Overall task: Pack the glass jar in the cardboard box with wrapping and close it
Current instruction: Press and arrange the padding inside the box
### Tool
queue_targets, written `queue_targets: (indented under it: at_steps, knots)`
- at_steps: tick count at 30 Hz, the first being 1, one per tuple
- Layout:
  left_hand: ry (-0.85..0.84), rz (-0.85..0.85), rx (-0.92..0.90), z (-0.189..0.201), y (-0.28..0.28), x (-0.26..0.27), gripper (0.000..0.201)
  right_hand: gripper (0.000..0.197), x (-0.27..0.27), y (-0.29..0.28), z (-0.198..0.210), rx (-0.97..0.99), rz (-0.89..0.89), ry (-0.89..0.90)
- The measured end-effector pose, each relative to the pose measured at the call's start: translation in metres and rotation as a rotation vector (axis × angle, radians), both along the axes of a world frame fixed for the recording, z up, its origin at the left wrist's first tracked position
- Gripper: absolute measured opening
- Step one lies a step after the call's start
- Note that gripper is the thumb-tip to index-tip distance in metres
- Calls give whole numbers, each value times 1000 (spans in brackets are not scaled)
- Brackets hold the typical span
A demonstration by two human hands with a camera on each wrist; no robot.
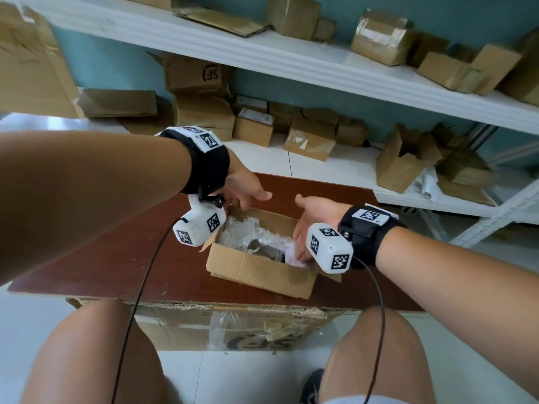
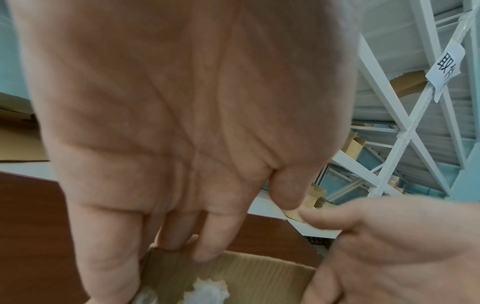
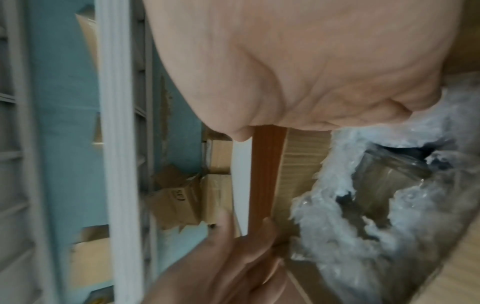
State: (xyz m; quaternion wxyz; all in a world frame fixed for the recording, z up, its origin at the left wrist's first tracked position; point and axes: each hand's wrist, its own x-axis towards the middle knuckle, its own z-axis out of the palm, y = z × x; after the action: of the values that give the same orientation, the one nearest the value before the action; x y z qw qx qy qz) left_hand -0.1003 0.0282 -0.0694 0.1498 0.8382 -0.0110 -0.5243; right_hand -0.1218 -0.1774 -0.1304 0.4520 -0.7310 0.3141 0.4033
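At centre frame the clear glass jar (image 1: 264, 249) already lies in white bubble wrapping (image 1: 239, 233) inside the open brown cardboard box (image 1: 259, 271); my left hand (image 1: 246, 189) touches its far wall with a spread grip, my right hand (image 1: 310, 225) reaches in spread, flaps unclosed.

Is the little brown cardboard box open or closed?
Open. The small brown cardboard box has no flaps over its top, and you can see white bubble wrapping around the clear glass jar inside.

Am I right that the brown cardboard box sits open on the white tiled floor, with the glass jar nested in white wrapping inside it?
Not quite: the brown cardboard box sits open on the reddish-brown wooden board, not on the white tiled floor. The head view shows this. The glass jar is nested in white wrapping inside it, as you say.
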Motion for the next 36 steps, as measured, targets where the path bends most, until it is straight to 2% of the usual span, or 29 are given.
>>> queue_targets:
  at_steps: [2,6,9,12,14,16,20,24,27,29,32,34,36]
  knots:
    - [7,6,-12,-1,1,0,87,114,-9,2,23,138,8,58]
    - [-12,0,-32,1,1,-3,86,104,-20,-10,40,274,-117,51]
    - [-36,0,-33,-2,1,-4,85,101,-20,-5,23,175,-134,28]
    - [-55,6,-47,-1,1,-7,83,91,-22,5,-1,-36,-79,-136]
    - [-54,18,-62,-1,1,-7,81,88,-25,16,-13,23,-154,-157]
    - [-62,24,-63,0,3,-8,81,84,-25,25,-16,58,-136,-138]
    - [-95,52,-64,5,10,-15,76,87,-28,25,4,62,-156,-116]
    - [-161,-96,72,8,28,-33,72,85,-53,17,40,288,-119,61]
    - [-302,-285,195,15,39,-56,57,88,-57,4,46,383,-65,73]
    - [-247,-302,210,15,47,-68,51,84,-58,-2,56,433,-29,20]
    - [-167,-193,135,14,50,-79,54,64,-56,-3,72,406,29,-159]
    - [-182,-173,133,9,45,-79,56,53,-50,-4,76,309,69,-301]
    - [-165,-212,165,2,36,-80,55,51,-44,-2,78,178,163,-350]
